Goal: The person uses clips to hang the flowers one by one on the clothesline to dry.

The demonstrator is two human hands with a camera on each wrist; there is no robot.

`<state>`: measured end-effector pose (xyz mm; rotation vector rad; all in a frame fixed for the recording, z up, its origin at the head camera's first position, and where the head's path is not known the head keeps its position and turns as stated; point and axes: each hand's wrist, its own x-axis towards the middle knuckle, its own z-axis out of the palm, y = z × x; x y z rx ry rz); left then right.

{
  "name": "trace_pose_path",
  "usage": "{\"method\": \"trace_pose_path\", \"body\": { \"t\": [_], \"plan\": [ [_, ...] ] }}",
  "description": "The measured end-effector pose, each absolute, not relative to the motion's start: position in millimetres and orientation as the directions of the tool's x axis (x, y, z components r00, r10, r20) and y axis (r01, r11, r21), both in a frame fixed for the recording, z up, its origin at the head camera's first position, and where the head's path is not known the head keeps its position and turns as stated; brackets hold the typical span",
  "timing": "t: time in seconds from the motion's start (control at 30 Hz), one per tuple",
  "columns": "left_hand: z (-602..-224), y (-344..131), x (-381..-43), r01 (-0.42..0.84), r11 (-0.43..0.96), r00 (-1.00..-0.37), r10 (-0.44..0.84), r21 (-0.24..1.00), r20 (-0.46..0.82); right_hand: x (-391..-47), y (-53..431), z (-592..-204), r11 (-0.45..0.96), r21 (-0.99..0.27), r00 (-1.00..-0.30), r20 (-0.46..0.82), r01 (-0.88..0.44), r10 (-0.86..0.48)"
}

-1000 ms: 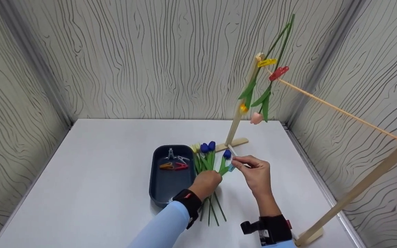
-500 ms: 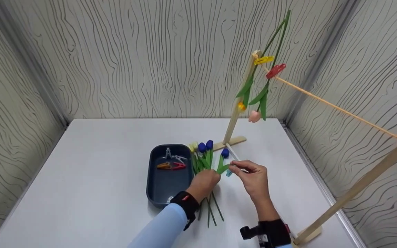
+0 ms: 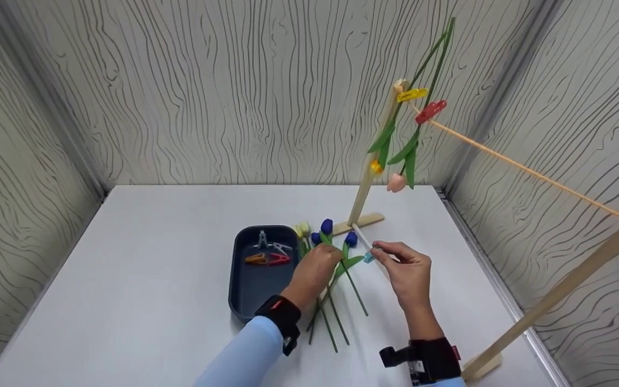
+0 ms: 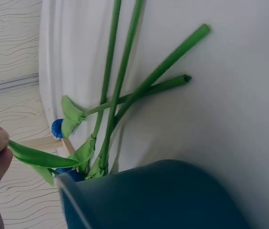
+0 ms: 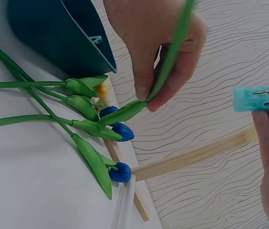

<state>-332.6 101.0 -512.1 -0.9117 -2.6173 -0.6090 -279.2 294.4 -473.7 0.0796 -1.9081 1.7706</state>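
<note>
My left hand (image 3: 317,266) pinches a tulip (image 5: 172,52) by its green stem at the leaf, raised over the bunch, its stem end slanting toward me in the head view. Beside it, my right hand (image 3: 407,271) pinches a light-blue clothespin (image 5: 249,98) between thumb and fingers. Under and around the left hand lie several more artificial tulips, among them a blue one (image 5: 120,172) and a pale yellow one (image 3: 303,229). Their stems cross on the white table (image 3: 153,279). The left hand partly covers the bunch in the head view.
A dark blue tray (image 3: 264,293) with several clothespins stands left of the tulips. At right, an orange cord (image 3: 524,167) runs between two wooden posts. A yellow clip (image 3: 411,95) and a red clip (image 3: 431,112) hold two tulips upside down on it.
My left hand has risen from the bunch, lifting one tulip by its stem. The right hand, with the clothespin, dipped left and then moved back to the right.
</note>
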Motion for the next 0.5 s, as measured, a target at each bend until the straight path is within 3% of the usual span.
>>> {"method": "trace_pose_path", "body": {
  "t": [0.2, 0.4, 0.5],
  "plan": [
    [-501.0, 99.0, -334.0, 0.672, 0.607, -0.719, 0.397, 0.424, 0.571, -279.3, 294.4, -465.9, 0.159, -0.904, -0.839, 0.427, -0.397, 0.336],
    [-483.2, 102.2, -330.5, 0.607, 0.481, -0.783, 0.225, 0.633, 0.580, -278.8, 293.5, -454.8, 0.209, -0.880, -0.812, 0.474, -0.426, 0.341],
    [-475.1, 105.4, -329.5, 0.593, 0.456, -0.793, 0.192, 0.663, 0.577, -278.4, 291.8, -447.5, 0.230, -0.868, -0.801, 0.495, -0.440, 0.336]
  ]
}}
